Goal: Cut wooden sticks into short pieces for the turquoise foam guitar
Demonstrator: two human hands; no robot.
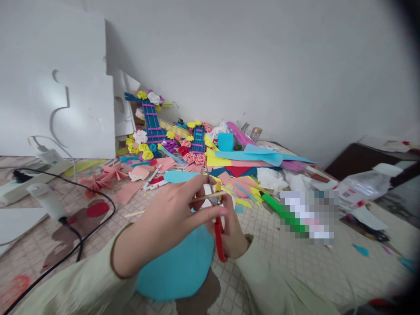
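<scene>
My left hand point(170, 214) pinches a thin wooden stick point(207, 196) that lies nearly level in front of me. In my right hand point(234, 234) is a pair of scissors with red handles point(219, 245), blades pointing up and away. The stick crosses the scissors near their pivot, close to my right fingertips; whether the blades grip it I cannot tell. Below both hands lies a large rounded sheet of light blue paper point(177, 273), partly covered by my left hand and wrist.
Paper scraps point(127, 191) litter the patterned tabletop. Farther back stand blue guitar-like paper shapes point(151, 120) among crepe flowers point(188, 157). A glue gun point(47, 201) with a black cable is at left, near a power strip point(19, 186). A clear plastic bottle point(365, 186) lies at right.
</scene>
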